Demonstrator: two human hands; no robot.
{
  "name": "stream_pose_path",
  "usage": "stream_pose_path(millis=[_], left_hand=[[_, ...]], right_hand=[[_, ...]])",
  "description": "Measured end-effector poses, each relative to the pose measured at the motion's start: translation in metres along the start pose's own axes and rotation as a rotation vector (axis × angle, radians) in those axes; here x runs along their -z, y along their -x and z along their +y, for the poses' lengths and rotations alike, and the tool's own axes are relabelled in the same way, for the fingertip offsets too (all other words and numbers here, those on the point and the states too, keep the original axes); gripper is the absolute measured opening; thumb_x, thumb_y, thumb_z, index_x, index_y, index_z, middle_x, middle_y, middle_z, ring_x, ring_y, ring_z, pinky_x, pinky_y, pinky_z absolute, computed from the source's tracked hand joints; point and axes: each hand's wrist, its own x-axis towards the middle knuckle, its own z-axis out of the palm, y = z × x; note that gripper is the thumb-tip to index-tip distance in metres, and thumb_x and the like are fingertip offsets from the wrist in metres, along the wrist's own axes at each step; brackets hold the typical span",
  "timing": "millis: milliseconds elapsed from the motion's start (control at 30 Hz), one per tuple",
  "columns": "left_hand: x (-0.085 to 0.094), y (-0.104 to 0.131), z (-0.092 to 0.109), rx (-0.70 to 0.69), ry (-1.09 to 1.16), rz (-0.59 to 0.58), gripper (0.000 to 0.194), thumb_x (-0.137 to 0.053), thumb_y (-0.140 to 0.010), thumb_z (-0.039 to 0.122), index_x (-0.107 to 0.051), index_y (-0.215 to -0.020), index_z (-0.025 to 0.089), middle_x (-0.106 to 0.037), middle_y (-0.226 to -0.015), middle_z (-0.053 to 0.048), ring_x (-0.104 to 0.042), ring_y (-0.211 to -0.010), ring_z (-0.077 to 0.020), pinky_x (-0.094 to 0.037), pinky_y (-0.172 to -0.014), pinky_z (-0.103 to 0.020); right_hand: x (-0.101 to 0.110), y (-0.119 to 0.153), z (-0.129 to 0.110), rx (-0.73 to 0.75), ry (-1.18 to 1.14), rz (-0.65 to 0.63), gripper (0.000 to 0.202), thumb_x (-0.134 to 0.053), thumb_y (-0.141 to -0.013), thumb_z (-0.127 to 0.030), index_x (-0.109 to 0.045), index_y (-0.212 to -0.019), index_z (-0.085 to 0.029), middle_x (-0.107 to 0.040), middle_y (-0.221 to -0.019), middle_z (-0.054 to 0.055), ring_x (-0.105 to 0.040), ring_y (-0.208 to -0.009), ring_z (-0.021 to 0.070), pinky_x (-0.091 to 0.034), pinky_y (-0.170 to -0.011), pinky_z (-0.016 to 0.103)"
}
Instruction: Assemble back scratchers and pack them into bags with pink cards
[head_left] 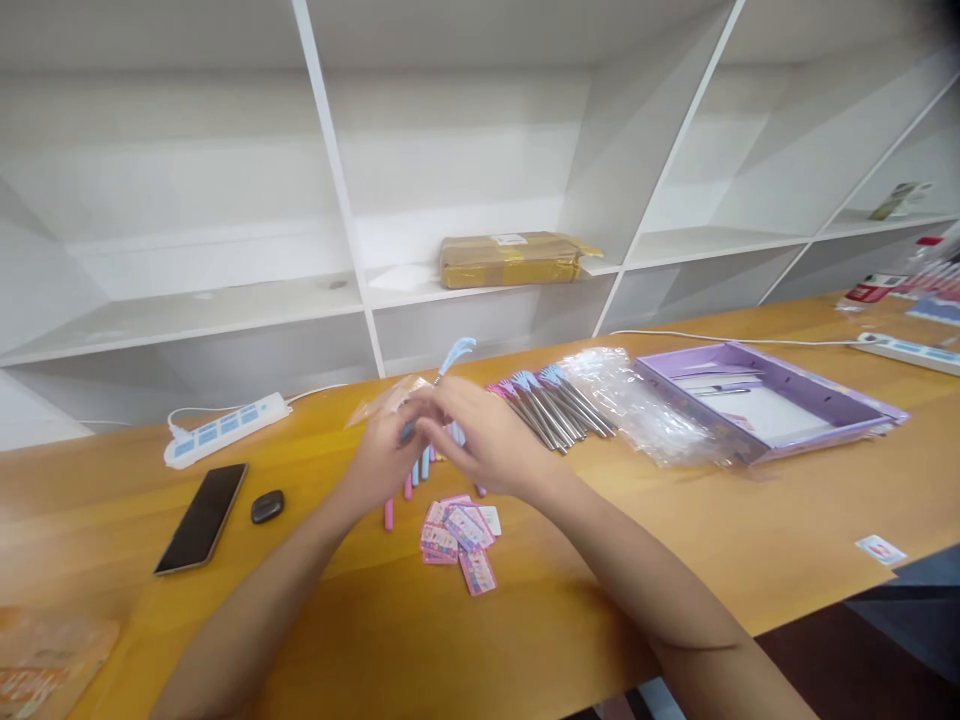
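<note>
My left hand (382, 450) and my right hand (480, 430) meet above the table, fingers closed around a light blue stick whose claw-shaped head (456, 352) rises above them. Under and behind my hands lie pink, blue and purple handles (388, 514), partly hidden. Just below is a loose pile of small pink and purple cards (459, 532). To the right of my right hand rests a bunch of metal rods (559, 410) with blue and pink claw heads. Clear plastic bags (645, 410) lie beside them, and another clear bag (382, 400) sits behind my left hand.
A purple open box (825, 420) stands at the right. On the left are a power strip (225, 430), a phone (201, 520) and a small black object (267, 507). A taped cardboard box (514, 262) sits on the white shelf (180, 310). A bottle (892, 280) is far right.
</note>
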Motion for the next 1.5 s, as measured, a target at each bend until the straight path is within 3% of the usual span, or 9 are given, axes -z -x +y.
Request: stream_pose_path(millis=[133, 333, 467, 633, 733, 800, 967, 1133, 1500], left_hand=[[0.013, -0.004, 0.004, 0.027, -0.016, 0.02, 0.031, -0.059, -0.106, 0.044, -0.075, -0.09, 0.023, -0.072, -0.099, -0.006, -0.068, -0.101, -0.025, -0.054, -0.092, -0.037], [0.01, -0.002, 0.009, -0.002, -0.03, -0.046, 0.03, -0.063, -0.104, 0.042, -0.075, -0.083, 0.023, -0.072, -0.106, -0.006, -0.067, -0.104, -0.0246, -0.053, -0.1, -0.039], [0.005, 0.0, 0.01, 0.012, -0.038, -0.103, 0.034, -0.063, -0.104, 0.045, -0.073, -0.079, 0.024, -0.074, -0.108, -0.007, -0.069, -0.105, -0.0262, -0.056, -0.097, -0.041], [0.016, -0.003, 0.011, 0.023, 0.029, 0.061, 0.026, -0.068, -0.1, 0.038, -0.074, -0.08, 0.022, -0.073, -0.118, -0.008, -0.068, -0.115, -0.0259, -0.052, -0.107, -0.043], [0.03, -0.006, 0.007, 0.046, 0.208, 0.221, 0.026, -0.071, -0.099, 0.041, -0.075, -0.083, 0.021, -0.074, -0.111, -0.008, -0.069, -0.105, -0.0222, -0.057, -0.095, -0.037], [0.039, -0.007, 0.004, 0.015, 0.33, 0.349, 0.029, -0.076, -0.096, 0.045, -0.074, -0.082, 0.02, -0.074, -0.102, -0.007, -0.068, -0.091, -0.0184, -0.057, -0.084, -0.032], [0.057, -0.007, 0.005, -0.032, 0.5, 0.588, 0.033, -0.087, -0.089, 0.047, -0.072, -0.078, 0.02, -0.072, -0.086, -0.003, -0.064, -0.072, -0.0133, -0.057, -0.069, -0.028], [0.067, -0.005, 0.02, 0.018, 0.635, 0.673, 0.038, -0.093, -0.081, 0.048, -0.072, -0.079, 0.017, -0.072, -0.082, -0.002, -0.064, -0.066, -0.0113, -0.055, -0.058, -0.025], [0.061, 0.0, 0.031, 0.041, 0.697, 0.577, 0.037, -0.096, -0.078, 0.049, -0.075, -0.08, 0.018, -0.072, -0.082, -0.003, -0.063, -0.066, -0.0113, -0.055, -0.056, -0.024]], right_hand=[[0.007, -0.003, 0.032, -0.263, -0.057, 0.284, 0.03, -0.048, -0.11, -0.041, -0.059, -0.09, -0.022, -0.064, -0.085, 0.005, -0.059, -0.08, 0.0191, -0.048, -0.08, 0.036], [-0.007, -0.009, 0.046, -0.452, -0.666, -0.007, 0.036, -0.067, -0.097, -0.058, -0.068, -0.105, -0.022, -0.073, -0.101, 0.004, -0.068, -0.091, 0.0188, -0.055, -0.087, 0.035], [-0.017, -0.009, 0.04, -0.482, -0.683, 0.008, 0.035, -0.059, -0.101, -0.061, -0.064, -0.097, -0.026, -0.071, -0.095, 0.003, -0.069, -0.093, 0.0207, -0.059, -0.086, 0.036], [0.003, -0.01, 0.052, -0.476, -0.632, 0.423, 0.03, -0.049, -0.108, -0.053, -0.059, -0.1, -0.025, -0.065, -0.099, 0.005, -0.067, -0.096, 0.0169, -0.059, -0.095, 0.035], [0.034, -0.004, 0.05, -0.351, -0.555, 0.704, 0.029, -0.053, -0.109, -0.053, -0.065, -0.109, -0.026, -0.059, -0.09, 0.003, -0.065, -0.082, 0.0154, -0.058, -0.078, 0.032], [0.056, 0.005, 0.037, -0.263, -0.447, 0.724, 0.028, -0.056, -0.11, -0.049, -0.072, -0.116, -0.028, -0.057, -0.083, 0.001, -0.058, -0.067, 0.0133, -0.051, -0.062, 0.029], [0.089, 0.034, -0.014, -0.141, -0.089, 0.39, 0.028, -0.047, -0.116, -0.037, -0.075, -0.121, -0.032, -0.06, -0.07, -0.001, -0.049, -0.051, 0.0118, -0.039, -0.05, 0.031], [0.079, 0.034, -0.03, -0.134, 0.029, -0.094, 0.033, -0.039, -0.117, -0.04, -0.06, -0.096, -0.026, -0.062, -0.071, -0.001, -0.051, -0.055, 0.0134, -0.039, -0.055, 0.03], [0.06, 0.012, 0.001, -0.136, -0.218, -0.338, 0.044, -0.035, -0.118, -0.045, -0.055, -0.086, -0.022, -0.064, -0.077, 0.0, -0.057, -0.07, 0.0135, -0.042, -0.069, 0.028]])
